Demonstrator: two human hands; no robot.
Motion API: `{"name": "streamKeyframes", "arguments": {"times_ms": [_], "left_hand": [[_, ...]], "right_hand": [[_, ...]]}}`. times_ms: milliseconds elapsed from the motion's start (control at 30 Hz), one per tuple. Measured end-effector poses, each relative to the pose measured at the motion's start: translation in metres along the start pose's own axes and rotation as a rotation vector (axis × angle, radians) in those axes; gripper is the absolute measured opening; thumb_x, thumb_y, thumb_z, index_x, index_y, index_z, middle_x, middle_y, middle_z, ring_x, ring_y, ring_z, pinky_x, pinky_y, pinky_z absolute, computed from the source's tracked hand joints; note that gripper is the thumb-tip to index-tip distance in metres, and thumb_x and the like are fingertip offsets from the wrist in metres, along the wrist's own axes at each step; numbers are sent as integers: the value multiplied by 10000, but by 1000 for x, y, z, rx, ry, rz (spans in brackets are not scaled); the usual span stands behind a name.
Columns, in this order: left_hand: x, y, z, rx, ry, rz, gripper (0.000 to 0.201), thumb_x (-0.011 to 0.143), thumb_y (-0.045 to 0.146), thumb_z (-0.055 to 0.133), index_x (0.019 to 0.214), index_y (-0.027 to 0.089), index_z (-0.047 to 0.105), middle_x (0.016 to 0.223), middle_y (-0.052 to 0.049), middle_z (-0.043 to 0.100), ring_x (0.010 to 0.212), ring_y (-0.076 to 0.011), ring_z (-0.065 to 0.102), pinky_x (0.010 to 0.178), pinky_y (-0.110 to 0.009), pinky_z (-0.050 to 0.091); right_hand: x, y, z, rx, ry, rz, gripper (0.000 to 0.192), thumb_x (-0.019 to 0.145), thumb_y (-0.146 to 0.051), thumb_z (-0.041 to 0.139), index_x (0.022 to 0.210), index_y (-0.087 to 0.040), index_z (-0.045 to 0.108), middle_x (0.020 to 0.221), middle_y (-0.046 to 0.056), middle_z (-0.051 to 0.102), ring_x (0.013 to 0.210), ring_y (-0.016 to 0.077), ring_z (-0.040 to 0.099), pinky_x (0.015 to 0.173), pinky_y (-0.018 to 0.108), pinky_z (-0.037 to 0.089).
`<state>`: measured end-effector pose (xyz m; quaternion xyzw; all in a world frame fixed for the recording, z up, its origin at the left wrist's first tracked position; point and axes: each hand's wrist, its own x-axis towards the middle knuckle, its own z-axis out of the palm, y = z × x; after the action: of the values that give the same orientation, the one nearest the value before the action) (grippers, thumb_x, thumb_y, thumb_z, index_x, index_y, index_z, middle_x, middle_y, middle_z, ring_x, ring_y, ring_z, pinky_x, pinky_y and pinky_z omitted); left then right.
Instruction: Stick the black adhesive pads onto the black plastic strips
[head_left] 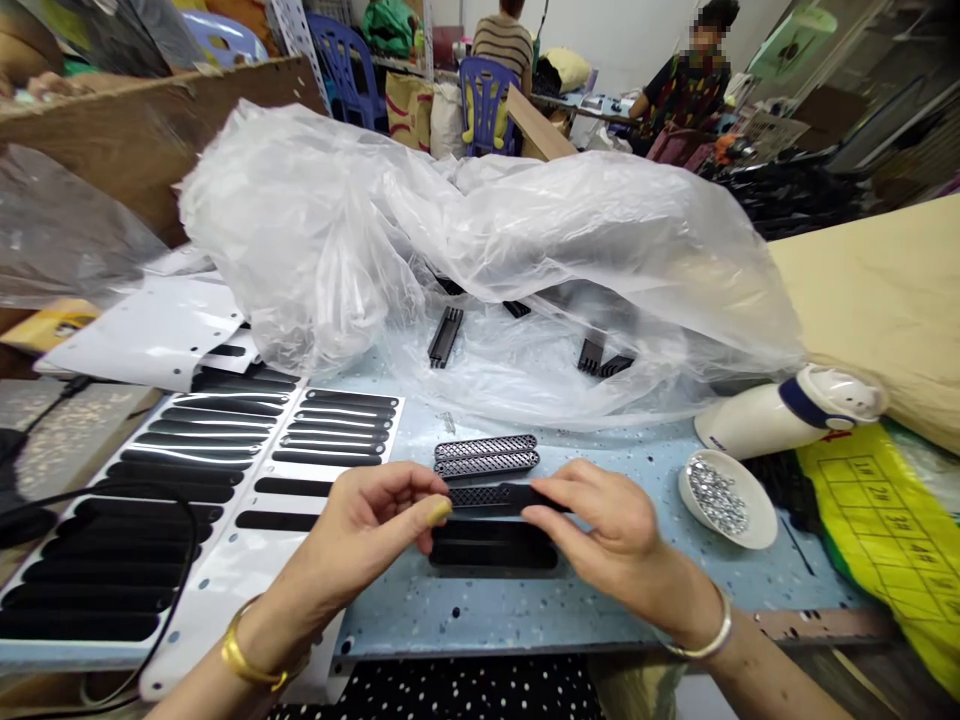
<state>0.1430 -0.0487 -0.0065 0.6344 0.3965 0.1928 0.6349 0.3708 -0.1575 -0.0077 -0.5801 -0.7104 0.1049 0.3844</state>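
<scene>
Between both hands is a slim black lattice-patterned piece [478,496], held level just above the table. My left hand [394,515] is closed on its left end, the thumb in a yellow cover. At the other end, my right hand [611,520] pinches a smooth black part; whether this is a separate strip laid over the piece I cannot tell. Just behind lie two lattice-patterned pieces [486,457], side by side. In front of the fingers rest smooth black long pieces [493,547]. A white backing sheet with black strips [315,522] lies beside my left forearm.
A large clear plastic bag [480,230] with black parts [445,338] covers the table's back. To the right are a white bottle [780,415], a bowl [763,535] of small silvery pieces and a yellow printed bag [885,530]. A black cable [191,560] crosses the left side.
</scene>
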Motion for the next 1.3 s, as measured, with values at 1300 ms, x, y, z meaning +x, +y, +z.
{"name": "streamKeyframes", "arguments": {"times_ms": [1300], "left_hand": [[-5, -49, 10, 523, 187, 280, 228, 848, 303, 531, 699, 200, 669, 606, 16, 696, 562, -155, 661, 551, -237, 516]], "right_hand": [[-13, 36, 23, 134, 78, 142, 151, 783, -151, 721, 924, -193, 754, 894, 73, 770, 822, 217, 724, 764, 360, 600]]}}
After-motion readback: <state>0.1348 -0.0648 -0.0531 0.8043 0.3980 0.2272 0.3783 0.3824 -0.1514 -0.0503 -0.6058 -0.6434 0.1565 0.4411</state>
